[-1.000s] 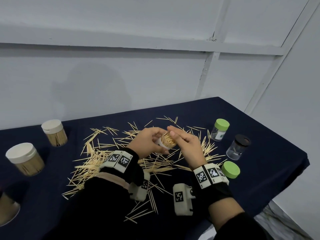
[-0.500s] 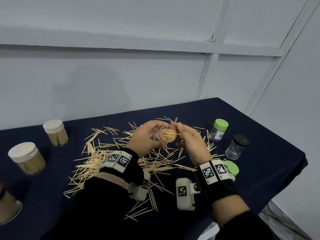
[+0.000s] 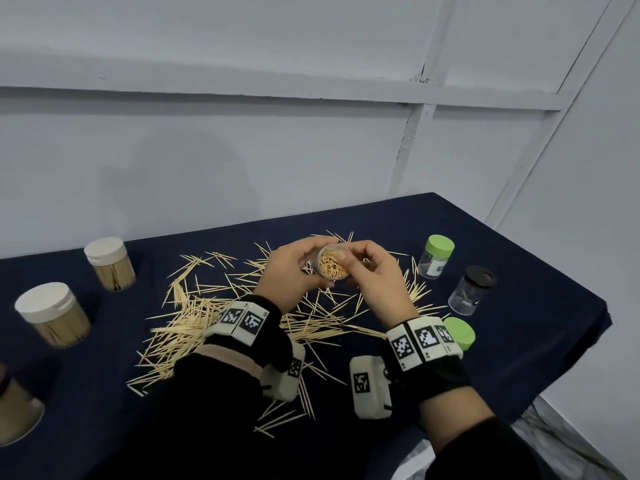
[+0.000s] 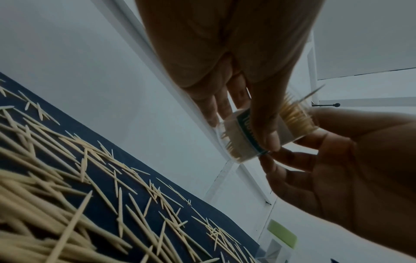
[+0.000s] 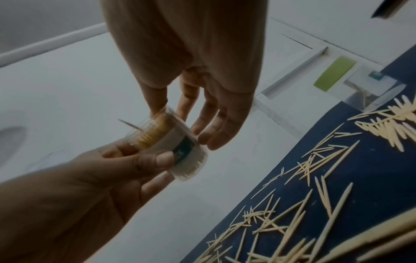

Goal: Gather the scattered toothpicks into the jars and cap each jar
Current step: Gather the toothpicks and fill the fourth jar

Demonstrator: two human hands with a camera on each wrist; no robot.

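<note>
Dark navy cloth-covered table [image 3: 519, 271] against a pale grey panelled wall fills the lower frame, scattered wooden toothpicks [image 3: 207, 306] fanned across centre-left. Frame centre, left hand [image 3: 294, 275] grips the small clear plastic jar [image 3: 332, 266] packed with toothpicks, held off the cloth, tipped mouth-toward-camera, one pick poking past the rim; right hand [image 3: 377, 282] has fingers loosely spread against its rim and base, grasping nothing. Loose green round cap [image 3: 459, 332] lies lower right just behind the right wrist, so that hand is nearer, with bare cloth around it.
</note>
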